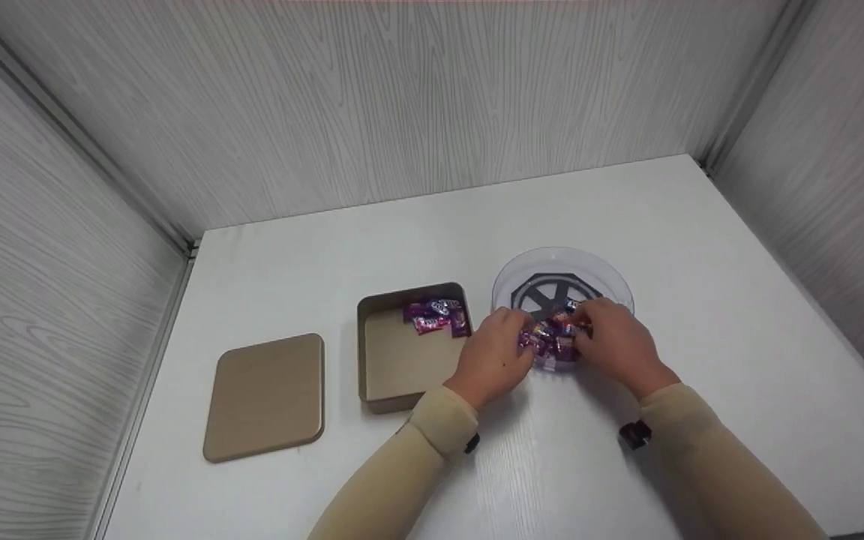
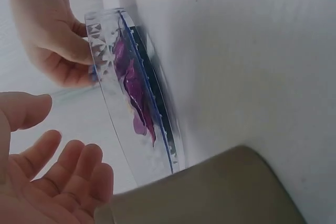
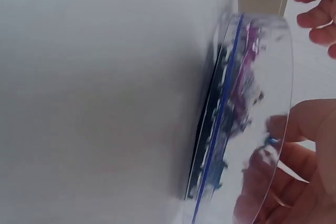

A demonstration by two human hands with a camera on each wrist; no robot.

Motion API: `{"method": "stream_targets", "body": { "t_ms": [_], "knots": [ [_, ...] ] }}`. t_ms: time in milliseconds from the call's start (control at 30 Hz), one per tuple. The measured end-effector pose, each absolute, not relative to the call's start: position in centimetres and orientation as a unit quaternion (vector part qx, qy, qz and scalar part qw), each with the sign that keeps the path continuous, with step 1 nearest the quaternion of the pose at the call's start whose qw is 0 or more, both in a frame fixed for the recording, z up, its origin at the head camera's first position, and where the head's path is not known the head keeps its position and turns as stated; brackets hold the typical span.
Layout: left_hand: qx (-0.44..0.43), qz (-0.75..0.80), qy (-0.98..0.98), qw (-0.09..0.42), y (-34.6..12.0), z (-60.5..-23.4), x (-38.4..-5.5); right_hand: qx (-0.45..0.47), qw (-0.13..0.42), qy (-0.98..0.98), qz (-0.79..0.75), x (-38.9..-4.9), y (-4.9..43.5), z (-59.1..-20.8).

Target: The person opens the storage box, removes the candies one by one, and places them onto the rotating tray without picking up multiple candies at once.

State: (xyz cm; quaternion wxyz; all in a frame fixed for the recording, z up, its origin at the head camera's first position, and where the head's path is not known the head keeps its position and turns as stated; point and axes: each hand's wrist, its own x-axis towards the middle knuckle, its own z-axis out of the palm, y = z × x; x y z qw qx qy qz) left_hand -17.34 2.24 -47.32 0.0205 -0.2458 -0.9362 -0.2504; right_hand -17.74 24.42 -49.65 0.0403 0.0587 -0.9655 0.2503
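The right hand [image 1: 616, 341] reaches over the right side of the clear bowl [image 1: 552, 256], its thumb and fingers seeming to pinch a blue-wrapped sweet [image 3: 271, 140], though the bowl's wall blurs the contact; the left hand [image 1: 493, 352] is at the bowl's left side, fingers loosely bent and apart, holding nothing; between them the heaped sweets [image 1: 565, 347] lie in the near part of the bowl, the dark spoked pattern [image 1: 563, 289] showing at its far part; just left is the open tin [image 1: 394, 364], with a few sweets [image 1: 432, 324] toward its far right corner; farther left its lid [image 1: 267, 397] lies flat on the white table [image 1: 739, 300]. A light pinch on slick wrapping could let the sweet slip — and a knuckle catching the rim could shift the bowl or tip sweets out; the left forearm, close over the tin's near right corner, might nudge it. The left wrist view shows the left palm bare, which the head view hides — only the head view shows the tin's contents and lid.
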Motion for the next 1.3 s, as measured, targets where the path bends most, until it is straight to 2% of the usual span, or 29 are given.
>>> {"method": "stream_targets", "body": {
  "t_ms": [267, 500, 667, 967, 1300],
  "knots": [
    [-0.244, -0.227, -0.942, 0.047, 1.3, -47.3, -17.6, 0.081, 0.044, -0.964, 0.248, -17.8, 23.2, -49.6],
    [-0.21, -0.236, -0.947, 0.057, -1.6, -46.8, -18.1, 0.126, 0.056, -0.953, 0.269, -18.3, 19.8, -48.5],
    [-0.167, -0.225, -0.959, 0.047, -4.0, -46.9, -18.6, 0.154, 0.055, -0.948, 0.274, -18.7, 17.4, -48.3],
    [-0.095, -0.188, -0.978, -0.001, -7.3, -48.3, -19.2, 0.173, 0.045, -0.943, 0.279, -19.2, 14.8, -48.1],
    [-0.104, -0.143, -0.982, -0.059, -8.2, -49.7, -19.5, 0.191, 0.051, -0.941, 0.276, -19.0, 13.6, -47.9]
  ]
}}
